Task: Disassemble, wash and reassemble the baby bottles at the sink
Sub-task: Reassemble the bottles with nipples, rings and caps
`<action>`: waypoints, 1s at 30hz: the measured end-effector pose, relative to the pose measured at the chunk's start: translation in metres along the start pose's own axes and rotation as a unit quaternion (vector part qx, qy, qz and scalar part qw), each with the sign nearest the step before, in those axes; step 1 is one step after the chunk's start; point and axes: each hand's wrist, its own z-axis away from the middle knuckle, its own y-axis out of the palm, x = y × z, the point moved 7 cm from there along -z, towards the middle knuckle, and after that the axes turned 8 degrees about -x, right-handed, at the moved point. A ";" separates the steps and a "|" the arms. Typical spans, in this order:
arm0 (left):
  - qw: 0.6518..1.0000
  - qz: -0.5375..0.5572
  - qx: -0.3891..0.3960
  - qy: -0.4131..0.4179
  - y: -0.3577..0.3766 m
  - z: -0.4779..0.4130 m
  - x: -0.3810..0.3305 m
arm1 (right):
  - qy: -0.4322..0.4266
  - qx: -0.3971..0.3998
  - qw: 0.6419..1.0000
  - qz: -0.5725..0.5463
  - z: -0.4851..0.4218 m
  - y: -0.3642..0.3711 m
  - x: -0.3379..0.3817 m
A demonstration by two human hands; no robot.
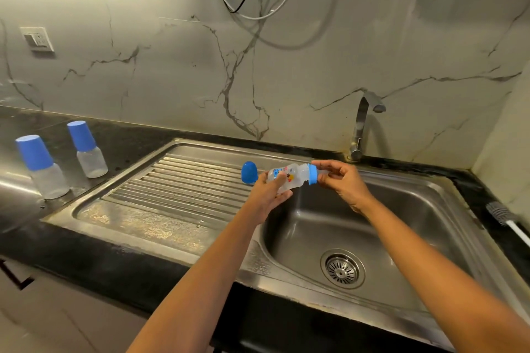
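A clear baby bottle (pixel 295 176) with a printed body lies sideways above the sink's edge. My left hand (pixel 271 193) grips its body. Its blue collar ring (pixel 313 174) points right, and my right hand (pixel 339 180) pinches the clear teat sticking out of the ring. A loose blue cap (pixel 249 172) lies on the ribbed drainboard (pixel 177 180) just left of my left hand. Two more capped bottles stand on the black counter at the left, one near (pixel 43 166) and one farther back (pixel 87 149).
The steel sink basin (pixel 401 223) with its drain strainer (pixel 342 269) lies below my hands. A tap (pixel 362 123) rises at the back wall. A bottle brush (pixel 504 216) lies on the counter at the right. Cables hang on the marble wall above.
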 end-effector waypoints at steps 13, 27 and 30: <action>0.985 -0.162 0.049 -0.032 -0.011 0.008 0.010 | -0.034 0.081 0.995 0.038 -0.005 0.010 0.011; 0.971 -0.181 -0.019 0.152 -0.008 0.018 -0.001 | -0.028 0.052 0.987 0.152 -0.008 0.022 0.015; 0.922 -0.245 -0.022 0.299 -0.004 0.030 -0.030 | 0.096 0.030 0.989 0.106 -0.001 0.023 0.005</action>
